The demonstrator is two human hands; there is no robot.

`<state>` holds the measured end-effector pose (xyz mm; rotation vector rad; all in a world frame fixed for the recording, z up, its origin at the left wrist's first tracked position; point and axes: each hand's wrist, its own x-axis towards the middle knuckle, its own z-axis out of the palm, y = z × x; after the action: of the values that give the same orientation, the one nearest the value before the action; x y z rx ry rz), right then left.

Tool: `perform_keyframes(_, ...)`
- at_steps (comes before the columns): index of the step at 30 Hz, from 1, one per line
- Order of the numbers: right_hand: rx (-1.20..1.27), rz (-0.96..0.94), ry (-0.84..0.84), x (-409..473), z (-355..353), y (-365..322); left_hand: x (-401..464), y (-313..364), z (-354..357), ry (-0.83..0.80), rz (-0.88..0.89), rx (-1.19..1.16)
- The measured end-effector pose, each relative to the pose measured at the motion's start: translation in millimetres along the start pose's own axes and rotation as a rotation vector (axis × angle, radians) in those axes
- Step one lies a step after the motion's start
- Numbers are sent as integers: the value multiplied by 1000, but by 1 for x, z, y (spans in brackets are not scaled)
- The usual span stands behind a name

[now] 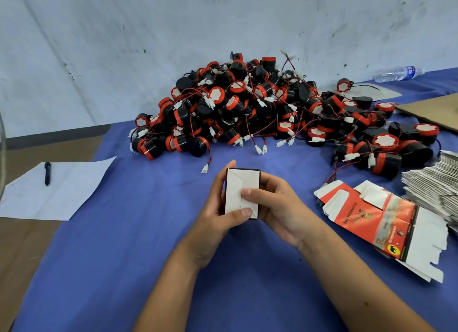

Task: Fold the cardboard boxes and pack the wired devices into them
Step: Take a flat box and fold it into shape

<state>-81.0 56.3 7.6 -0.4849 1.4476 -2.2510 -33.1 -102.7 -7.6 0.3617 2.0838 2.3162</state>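
A small cardboard box (pixel 240 183) with folded white flaps facing me is held upright over the blue cloth at the centre. My left hand (pixel 218 215) grips its left side, thumb pressing the lower flap. My right hand (pixel 275 208) grips the right side, thumb on the middle of the flaps. A big heap of black-and-red wired devices (pixel 247 104) with white connectors lies behind, against the wall. Flat unfolded red-and-white boxes (pixel 376 215) lie to the right.
A stack of flat box blanks (pixel 436 183) sits at the right edge. A white sheet (pixel 52 190) with a black pen (pixel 47 173) lies at left. Brown cardboard (pixel 431 111) and a plastic bottle (pixel 396 74) are at the back right. The blue cloth (pixel 138 232) covers the table.
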Motion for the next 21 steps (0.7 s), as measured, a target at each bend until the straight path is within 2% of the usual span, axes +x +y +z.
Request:
perform_keyframes(7, -173, -14, 45, 1, 1, 0, 1, -1, -6, 34, -7, -13)
perform_keyframes(14, 41, -5, -66, -2, -4, -5, 3, 2, -6, 2, 1, -119)
perform_keyframes(21, 100, -13, -151, 0, -9, -2, 1, 2, -9, -11, 17, -115)
